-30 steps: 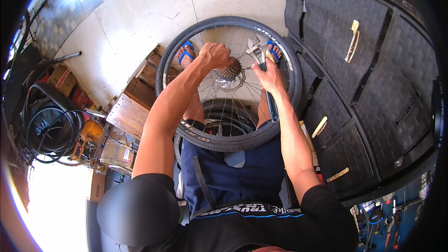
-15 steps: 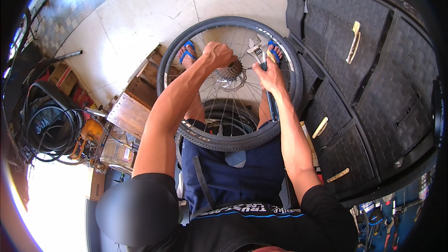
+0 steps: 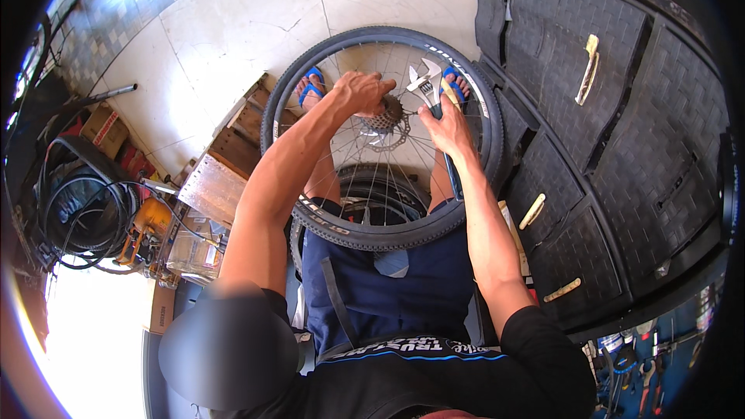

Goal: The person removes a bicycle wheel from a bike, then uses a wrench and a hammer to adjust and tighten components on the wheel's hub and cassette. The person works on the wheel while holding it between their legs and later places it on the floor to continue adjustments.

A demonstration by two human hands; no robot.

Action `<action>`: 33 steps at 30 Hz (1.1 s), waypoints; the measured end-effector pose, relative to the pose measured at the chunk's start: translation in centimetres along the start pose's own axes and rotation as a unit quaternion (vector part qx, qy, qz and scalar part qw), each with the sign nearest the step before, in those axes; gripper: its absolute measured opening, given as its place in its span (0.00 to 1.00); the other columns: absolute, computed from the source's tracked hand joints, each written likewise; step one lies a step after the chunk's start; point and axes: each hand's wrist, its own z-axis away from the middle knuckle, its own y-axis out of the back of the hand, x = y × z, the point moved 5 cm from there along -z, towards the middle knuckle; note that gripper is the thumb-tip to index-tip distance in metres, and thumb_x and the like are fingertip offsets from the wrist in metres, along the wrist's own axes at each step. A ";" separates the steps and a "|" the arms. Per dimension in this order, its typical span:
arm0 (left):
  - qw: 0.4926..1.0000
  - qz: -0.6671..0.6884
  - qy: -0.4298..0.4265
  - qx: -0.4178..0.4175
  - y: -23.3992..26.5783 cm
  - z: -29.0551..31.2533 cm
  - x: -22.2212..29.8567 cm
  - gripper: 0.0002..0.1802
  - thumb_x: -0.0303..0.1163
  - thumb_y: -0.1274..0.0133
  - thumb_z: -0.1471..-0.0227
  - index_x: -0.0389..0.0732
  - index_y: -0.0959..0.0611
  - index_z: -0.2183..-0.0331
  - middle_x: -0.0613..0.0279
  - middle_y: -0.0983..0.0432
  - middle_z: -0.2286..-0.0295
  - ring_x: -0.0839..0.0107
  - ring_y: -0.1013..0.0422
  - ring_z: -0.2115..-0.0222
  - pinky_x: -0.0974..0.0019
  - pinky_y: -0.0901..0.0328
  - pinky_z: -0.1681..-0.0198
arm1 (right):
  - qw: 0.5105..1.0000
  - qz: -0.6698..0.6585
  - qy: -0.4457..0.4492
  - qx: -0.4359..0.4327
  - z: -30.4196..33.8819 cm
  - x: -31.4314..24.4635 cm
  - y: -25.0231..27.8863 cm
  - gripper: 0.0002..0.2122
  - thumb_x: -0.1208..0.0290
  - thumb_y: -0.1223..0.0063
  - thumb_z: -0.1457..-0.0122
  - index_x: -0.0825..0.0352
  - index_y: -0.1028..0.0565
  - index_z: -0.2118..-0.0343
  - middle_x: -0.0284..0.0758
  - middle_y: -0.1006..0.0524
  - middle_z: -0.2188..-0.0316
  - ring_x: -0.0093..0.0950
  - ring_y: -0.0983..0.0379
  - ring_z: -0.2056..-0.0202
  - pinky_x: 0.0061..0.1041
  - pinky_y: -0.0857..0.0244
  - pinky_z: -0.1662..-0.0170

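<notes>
A bicycle wheel (image 3: 486,112) lies tilted across my lap, its tyre resting on my thighs. At its hub the rear sprocket cassette (image 3: 388,118) faces up, with a brake disc (image 3: 400,136) showing beneath. Just above the cassette's upper left side is my left hand (image 3: 359,95), its index finger stretched out; its other fingertips are partly hidden. My right hand (image 3: 448,130) is closed around an adjustable wrench (image 3: 427,84) with a dark handle. The wrench's silver jaws point away from me, over the spokes at the right of the cassette.
Sandalled feet (image 3: 458,85) rest on the pale tile floor beyond the wheel. A dark woven-pattern cabinet (image 3: 605,147) with pale handles stands close on the right. At left are a wooden crate (image 3: 221,186), coiled black cables (image 3: 89,213) and cardboard boxes. Hand tools (image 3: 646,376) are at lower right.
My left hand's fingers have lifted from the cassette, the index finger now reaching out to the right. The wheel has turned slightly, and the wrench has tilted a little leftward in my right hand.
</notes>
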 end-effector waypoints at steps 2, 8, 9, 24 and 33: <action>0.999 -0.001 0.008 -0.035 -0.6 -0.5 -0.2 0.23 0.50 0.47 0.41 0.42 0.17 0.54 0.48 0.19 0.61 0.47 0.21 0.58 0.47 0.26 0.56 | 0.999 0.020 0.031 0.019 0.2 -0.5 0.1 0.23 0.54 0.45 0.38 0.74 0.28 0.56 0.57 0.21 0.65 0.54 0.22 0.60 0.48 0.31 0.55; 1.000 0.011 0.006 0.007 0.8 0.7 0.2 0.26 0.50 0.45 0.43 0.43 0.21 0.50 0.49 0.21 0.59 0.46 0.21 0.58 0.47 0.27 0.56 | 0.998 0.018 0.057 0.018 0.0 -0.1 -0.1 0.21 0.57 0.44 0.39 0.74 0.29 0.55 0.57 0.21 0.66 0.55 0.22 0.61 0.48 0.30 0.56; 1.000 0.011 -0.005 0.001 0.8 0.5 0.3 0.26 0.50 0.45 0.43 0.43 0.21 0.50 0.48 0.21 0.59 0.46 0.21 0.58 0.47 0.27 0.56 | 0.999 0.009 0.047 0.012 0.0 0.0 -0.1 0.21 0.57 0.44 0.39 0.74 0.29 0.55 0.57 0.21 0.65 0.55 0.22 0.61 0.48 0.30 0.56; 0.998 0.005 0.025 -0.054 -0.6 -1.0 -0.1 0.23 0.46 0.47 0.41 0.41 0.21 0.51 0.49 0.21 0.58 0.46 0.21 0.59 0.48 0.26 0.56 | 0.998 0.031 0.052 0.022 0.1 -0.7 0.0 0.22 0.57 0.45 0.38 0.74 0.29 0.52 0.57 0.21 0.64 0.55 0.22 0.59 0.48 0.30 0.55; 0.983 0.179 -0.044 0.021 -2.3 -1.3 -2.6 0.17 0.33 0.38 0.52 0.40 0.17 0.59 0.48 0.18 0.63 0.46 0.21 0.60 0.50 0.26 0.56 | 0.998 0.020 0.051 0.010 0.4 -1.0 -0.2 0.20 0.59 0.44 0.39 0.73 0.28 0.54 0.55 0.21 0.64 0.52 0.22 0.60 0.47 0.30 0.55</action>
